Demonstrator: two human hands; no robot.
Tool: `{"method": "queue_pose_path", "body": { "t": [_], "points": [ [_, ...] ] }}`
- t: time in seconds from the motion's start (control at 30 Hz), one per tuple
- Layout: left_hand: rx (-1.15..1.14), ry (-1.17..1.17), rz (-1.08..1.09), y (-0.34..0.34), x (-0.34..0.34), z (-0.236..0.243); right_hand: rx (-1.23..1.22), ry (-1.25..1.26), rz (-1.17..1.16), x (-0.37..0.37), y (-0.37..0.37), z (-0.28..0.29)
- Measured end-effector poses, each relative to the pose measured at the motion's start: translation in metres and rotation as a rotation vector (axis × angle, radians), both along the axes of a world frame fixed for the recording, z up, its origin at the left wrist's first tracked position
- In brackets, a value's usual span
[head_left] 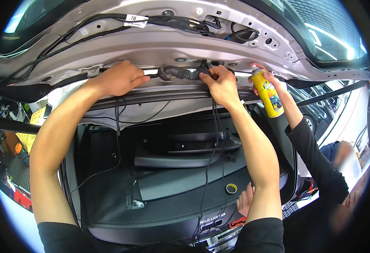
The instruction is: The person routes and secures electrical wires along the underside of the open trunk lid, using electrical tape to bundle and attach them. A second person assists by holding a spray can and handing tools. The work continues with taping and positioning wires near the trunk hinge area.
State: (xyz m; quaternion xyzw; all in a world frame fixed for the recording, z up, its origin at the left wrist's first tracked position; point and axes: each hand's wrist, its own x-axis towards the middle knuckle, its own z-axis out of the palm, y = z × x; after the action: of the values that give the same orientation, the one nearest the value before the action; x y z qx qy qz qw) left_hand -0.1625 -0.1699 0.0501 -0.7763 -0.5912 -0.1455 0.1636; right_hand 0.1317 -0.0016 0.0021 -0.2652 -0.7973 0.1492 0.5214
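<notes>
Up at the hinge edge of a raised car tailgate (151, 57), both my hands work at a ribbed black rubber wiring boot (180, 73). My left hand (119, 79) is closed, thumb pointing right, on a thin black cable (153, 76) that runs toward the boot's left end. The boot curves between my two hands. At its right end my right hand (220, 84) pinches the boot with thumb and fingers; the fingertips' far side is hidden. Below that hand, thin black wires (214, 126) hang down into the trunk.
At the right a co-worker's hand holds a yellow spray can (269, 93) close to my right hand. Another hand (245, 200) shows beside my right forearm. Dark trim panels (176, 161) and a tape roll (231, 188) lie in the trunk. A taped wiring harness (168, 20) crosses the tailgate.
</notes>
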Motion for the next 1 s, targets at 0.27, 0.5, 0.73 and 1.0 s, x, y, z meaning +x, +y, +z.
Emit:
{"method": "queue_pose_path", "body": {
  "t": [0.27,0.5,0.73,1.0],
  "points": [
    [0.069,0.048,0.054,-0.031,-0.018,-0.001,0.053,-0.009,0.001,0.002,0.004,0.002],
    [0.061,0.056,0.115,-0.056,-0.031,-0.003,0.327,-0.112,-0.107,0.007,0.001,0.003],
    [0.068,0.16,0.238,-0.048,-0.007,-0.001,0.731,-0.083,-0.293,-0.006,-0.026,0.009],
    [0.032,-0.081,0.231,0.032,0.042,-0.003,0.606,-0.754,-0.198,-0.035,-0.021,0.039]
  ]
}}
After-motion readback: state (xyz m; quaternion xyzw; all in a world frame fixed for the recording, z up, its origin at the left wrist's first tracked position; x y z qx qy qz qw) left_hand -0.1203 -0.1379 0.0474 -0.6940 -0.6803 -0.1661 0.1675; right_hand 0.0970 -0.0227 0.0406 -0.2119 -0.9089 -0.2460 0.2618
